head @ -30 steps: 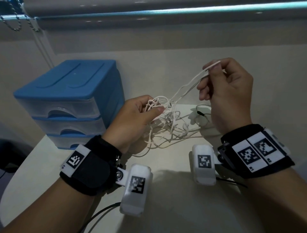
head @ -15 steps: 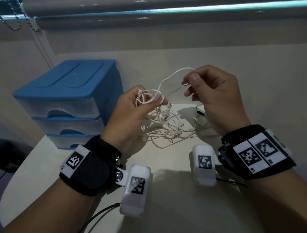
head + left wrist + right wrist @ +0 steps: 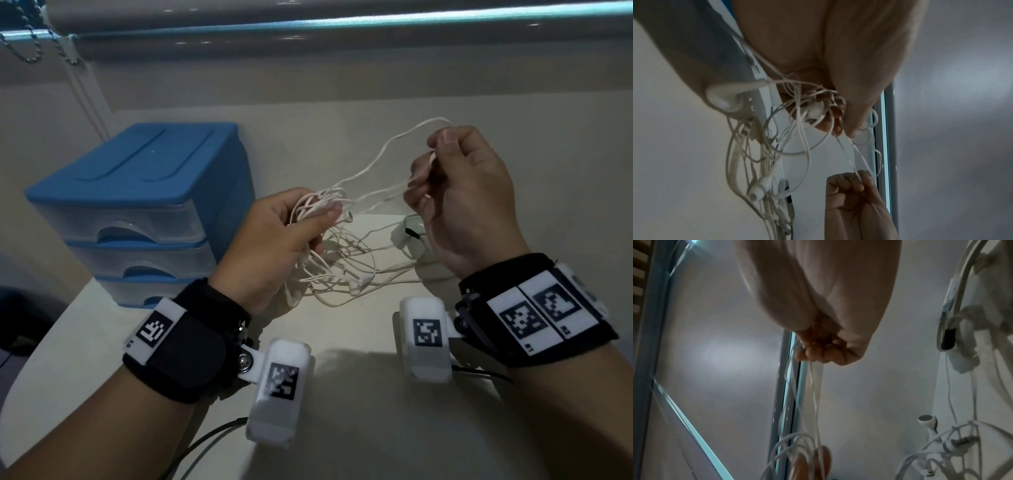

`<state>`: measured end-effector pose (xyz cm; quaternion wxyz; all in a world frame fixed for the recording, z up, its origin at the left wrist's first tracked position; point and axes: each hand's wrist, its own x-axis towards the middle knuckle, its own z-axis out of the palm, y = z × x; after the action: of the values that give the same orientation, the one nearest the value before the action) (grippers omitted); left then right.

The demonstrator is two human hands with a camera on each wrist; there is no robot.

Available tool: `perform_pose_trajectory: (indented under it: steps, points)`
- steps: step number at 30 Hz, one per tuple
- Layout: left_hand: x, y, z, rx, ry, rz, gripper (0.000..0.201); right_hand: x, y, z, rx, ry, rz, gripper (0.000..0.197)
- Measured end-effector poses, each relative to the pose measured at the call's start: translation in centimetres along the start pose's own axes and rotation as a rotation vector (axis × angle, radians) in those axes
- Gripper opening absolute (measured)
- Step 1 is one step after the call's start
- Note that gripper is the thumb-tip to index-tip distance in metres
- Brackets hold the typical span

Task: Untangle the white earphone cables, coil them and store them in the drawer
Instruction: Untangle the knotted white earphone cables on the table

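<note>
A tangle of white earphone cables (image 3: 337, 270) hangs from my left hand (image 3: 274, 243) down onto the white table (image 3: 342, 411). My left thumb and fingers pinch a bunch of loops (image 3: 813, 110) above the table. My right hand (image 3: 459, 202), raised to the right, has its fingers curled round a few strands (image 3: 809, 386) that run taut back to the bunch; one loop (image 3: 411, 132) arches over its fingertips. Earbuds (image 3: 760, 190) and a jack plug dangle in the tangle. The blue three-drawer unit (image 3: 144, 205) stands at the left, all drawers pushed in.
A small white object with a black-tipped cable (image 3: 409, 236) lies on the table behind my right hand. A wall and a rolled blind (image 3: 308, 31) close off the far side. The table's left edge runs just beside the drawer unit.
My right hand has pulled right and away from the left, drawing strands out of the bunch. My left hand has sunk a little, still pinching the loops.
</note>
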<state>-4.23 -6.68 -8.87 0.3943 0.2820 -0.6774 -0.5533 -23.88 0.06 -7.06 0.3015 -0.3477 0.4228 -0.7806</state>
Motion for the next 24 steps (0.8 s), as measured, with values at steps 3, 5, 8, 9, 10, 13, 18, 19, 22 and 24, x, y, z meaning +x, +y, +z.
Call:
perform_pose_trajectory:
  steps: [3,5,8,9,10,13,18,19,22,24]
  points:
    - [0.2,-0.1,-0.1,-0.029,0.047,0.026,0.023,-0.1,0.0,0.1,-0.046,-0.026,0.079,0.031]
    - [0.3,0.0,-0.1,-0.048,0.07,0.039,0.021,-0.3,-0.1,0.3,-0.114,-0.056,0.13,0.04]
    - [0.2,0.2,-0.1,-0.08,0.098,0.031,0.012,-0.8,0.0,0.4,-0.399,-0.194,0.17,0.048]
    - [0.1,0.3,0.0,-0.087,0.101,0.029,0.011,-1.0,0.1,0.3,-0.5,-0.286,0.177,0.049]
    - [0.1,0.4,0.0,-0.097,0.103,0.03,0.013,-1.3,0.1,0.4,-0.574,-0.389,0.184,0.053]
    - [0.1,0.3,0.0,-0.126,0.107,0.034,0.014,-1.7,0.3,0.4,-0.596,-0.576,0.225,0.053]
    - [0.0,0.3,0.2,-0.124,0.112,0.019,0.01,-1.7,0.5,0.3,-0.533,-0.64,0.278,0.051]
    - [-0.2,0.3,0.4,-0.151,0.108,0.001,0.009,-1.7,0.6,0.4,-0.534,-0.661,0.265,0.048]
    - [-0.4,0.3,0.8,-0.235,0.068,-0.029,0.007,-1.8,1.1,0.7,-0.529,-0.708,0.236,0.035]
    - [-0.5,0.3,0.8,-0.218,0.06,-0.028,0.005,-1.7,1.1,0.7,-0.534,-0.67,0.2,0.022]
